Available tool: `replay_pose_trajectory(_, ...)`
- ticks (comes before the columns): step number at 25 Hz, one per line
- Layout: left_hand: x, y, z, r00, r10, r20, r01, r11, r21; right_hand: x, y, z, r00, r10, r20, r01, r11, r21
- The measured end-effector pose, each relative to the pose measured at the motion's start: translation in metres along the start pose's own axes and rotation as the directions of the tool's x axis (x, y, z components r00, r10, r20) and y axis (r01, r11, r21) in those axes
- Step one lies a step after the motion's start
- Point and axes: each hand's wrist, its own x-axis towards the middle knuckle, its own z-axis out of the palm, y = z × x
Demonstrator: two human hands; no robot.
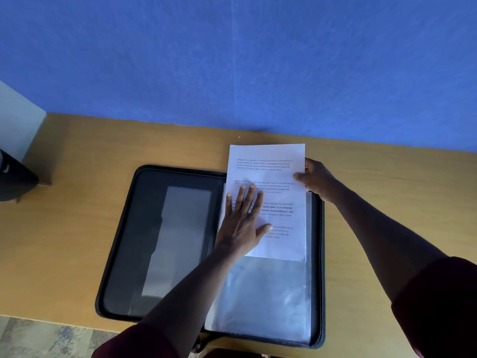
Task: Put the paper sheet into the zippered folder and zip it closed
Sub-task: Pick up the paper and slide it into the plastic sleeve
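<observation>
A black zippered folder (124,244) lies open flat on the wooden table. Its right half holds clear plastic sleeves (260,301). A white printed paper sheet (268,156) is partly slid into the top sleeve, with its upper part sticking out beyond the folder's far edge. My left hand (242,223) lies flat, fingers spread, on the sleeve and the paper's left side. My right hand (315,178) pinches the sheet's right edge near the top, thumb on the printed face.
The wooden table (77,202) runs up to a blue wall (232,60). A dark object (13,177) sits at the left edge beside a pale panel. The table's front edge and a patterned floor (38,339) show at bottom left.
</observation>
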Motion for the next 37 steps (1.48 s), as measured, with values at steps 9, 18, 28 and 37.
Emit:
replay_pose_trajectory(9, 0.000, 0.001, 0.004, 1.000, -0.007, -0.015, 0.007, 1.000, -0.008, 0.003, -0.004, -0.006, 0.998, 0.057, -0.033, -0.055, 0.998, 0.041)
replay_pose_trajectory(18, 0.000, 0.002, 0.003, 1.000, -0.011, -0.019, 0.011, 1.000, -0.014, 0.003, -0.006, -0.013, 0.999, 0.028, -0.019, -0.029, 0.997, -0.072)
replay_pose_trajectory(28, 0.000, 0.003, 0.002, 1.000, -0.008, -0.030, 0.008, 1.000, -0.029, 0.008, -0.014, -0.017, 1.000, 0.005, -0.005, -0.005, 0.987, -0.160)
replay_pose_trajectory(37, 0.000, 0.002, 0.004, 0.998, -0.006, -0.058, 0.004, 1.000, -0.027, 0.049, -0.059, 0.014, 0.977, -0.177, 0.121, 0.214, 0.755, -0.619)
